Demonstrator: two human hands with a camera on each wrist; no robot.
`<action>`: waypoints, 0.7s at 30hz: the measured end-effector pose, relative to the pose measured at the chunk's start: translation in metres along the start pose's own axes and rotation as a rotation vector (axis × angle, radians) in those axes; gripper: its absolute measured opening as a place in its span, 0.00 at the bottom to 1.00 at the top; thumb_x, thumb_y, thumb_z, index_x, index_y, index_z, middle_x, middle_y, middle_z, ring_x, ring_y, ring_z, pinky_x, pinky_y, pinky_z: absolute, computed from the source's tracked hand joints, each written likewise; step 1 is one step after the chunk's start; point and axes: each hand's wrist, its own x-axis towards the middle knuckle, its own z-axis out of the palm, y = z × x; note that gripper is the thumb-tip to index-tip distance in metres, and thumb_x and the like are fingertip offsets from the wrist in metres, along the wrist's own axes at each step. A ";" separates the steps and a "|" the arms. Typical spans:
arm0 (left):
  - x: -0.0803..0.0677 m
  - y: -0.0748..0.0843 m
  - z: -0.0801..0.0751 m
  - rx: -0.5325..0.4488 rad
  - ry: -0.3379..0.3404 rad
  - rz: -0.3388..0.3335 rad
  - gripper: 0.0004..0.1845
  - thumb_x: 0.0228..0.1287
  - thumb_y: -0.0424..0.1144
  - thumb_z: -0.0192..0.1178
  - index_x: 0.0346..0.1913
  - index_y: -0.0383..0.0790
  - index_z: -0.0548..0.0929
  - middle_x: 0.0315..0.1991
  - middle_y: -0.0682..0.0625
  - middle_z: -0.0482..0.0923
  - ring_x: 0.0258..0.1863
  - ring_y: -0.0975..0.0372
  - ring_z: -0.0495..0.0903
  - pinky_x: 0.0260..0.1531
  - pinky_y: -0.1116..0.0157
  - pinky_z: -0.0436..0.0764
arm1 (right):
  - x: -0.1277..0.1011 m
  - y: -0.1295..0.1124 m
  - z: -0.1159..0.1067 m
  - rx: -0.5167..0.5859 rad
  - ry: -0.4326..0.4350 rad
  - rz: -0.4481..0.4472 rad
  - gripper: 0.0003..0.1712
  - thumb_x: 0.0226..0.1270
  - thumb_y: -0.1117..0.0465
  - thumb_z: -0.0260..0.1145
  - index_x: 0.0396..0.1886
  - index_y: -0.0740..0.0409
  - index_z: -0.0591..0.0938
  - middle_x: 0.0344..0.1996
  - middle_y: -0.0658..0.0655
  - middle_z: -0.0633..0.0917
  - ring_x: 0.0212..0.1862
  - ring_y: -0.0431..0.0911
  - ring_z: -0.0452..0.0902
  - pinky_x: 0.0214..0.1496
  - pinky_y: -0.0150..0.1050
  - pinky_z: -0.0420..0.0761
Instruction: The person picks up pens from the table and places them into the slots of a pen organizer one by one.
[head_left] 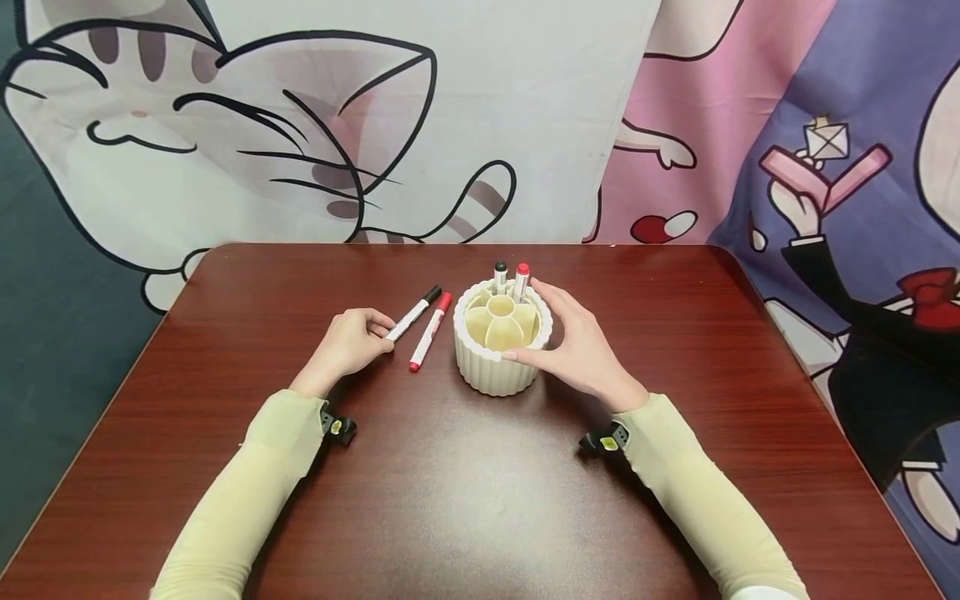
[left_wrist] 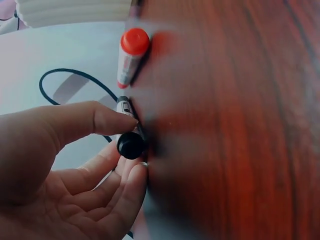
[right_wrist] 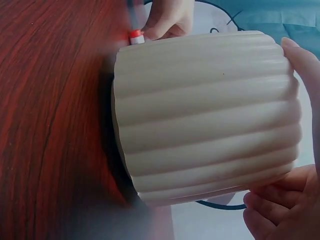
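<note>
My left hand (head_left: pixel 351 346) pinches the near end of a white marker with black ends (head_left: pixel 411 317), thumb on one side and fingers on the other in the left wrist view. Just right of it lies a white marker with red ends (head_left: pixel 431 333). A round, ribbed cream pen holder (head_left: pixel 495 375) with inner compartments stands on the table. My right hand (head_left: pixel 577 346) grips its right side, the thumb at the near rim and the fingers round the back. Inside its far compartments, a black-capped marker (head_left: pixel 500 275) and a red-capped marker (head_left: pixel 521 283) stand upright.
The brown wood-grain table (head_left: pixel 450 500) has a far edge close to a hanging cloth (head_left: pixel 525 108) printed with cartoon figures. A small black camera (head_left: pixel 341 429) is strapped to the left wrist, another camera (head_left: pixel 600 442) to the right.
</note>
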 end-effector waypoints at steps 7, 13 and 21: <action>0.000 -0.005 0.000 -0.014 0.011 0.006 0.13 0.60 0.31 0.65 0.48 0.33 0.86 0.37 0.45 0.84 0.35 0.56 0.81 0.39 0.61 0.76 | 0.000 0.001 0.000 0.016 -0.010 0.009 0.59 0.47 0.37 0.82 0.78 0.46 0.67 0.71 0.47 0.72 0.70 0.42 0.66 0.70 0.54 0.67; 0.000 -0.007 -0.003 -0.032 0.049 0.030 0.13 0.66 0.33 0.65 0.51 0.33 0.87 0.39 0.43 0.86 0.37 0.56 0.83 0.38 0.61 0.77 | -0.001 0.001 0.001 0.023 -0.009 0.014 0.59 0.47 0.37 0.83 0.78 0.44 0.67 0.70 0.45 0.72 0.70 0.42 0.66 0.70 0.54 0.67; -0.002 -0.003 -0.020 -0.070 0.196 0.087 0.13 0.74 0.36 0.61 0.56 0.36 0.85 0.43 0.41 0.84 0.38 0.53 0.77 0.38 0.60 0.74 | -0.001 0.000 0.000 0.030 -0.010 0.023 0.59 0.47 0.39 0.84 0.78 0.47 0.67 0.71 0.49 0.72 0.70 0.43 0.66 0.70 0.54 0.67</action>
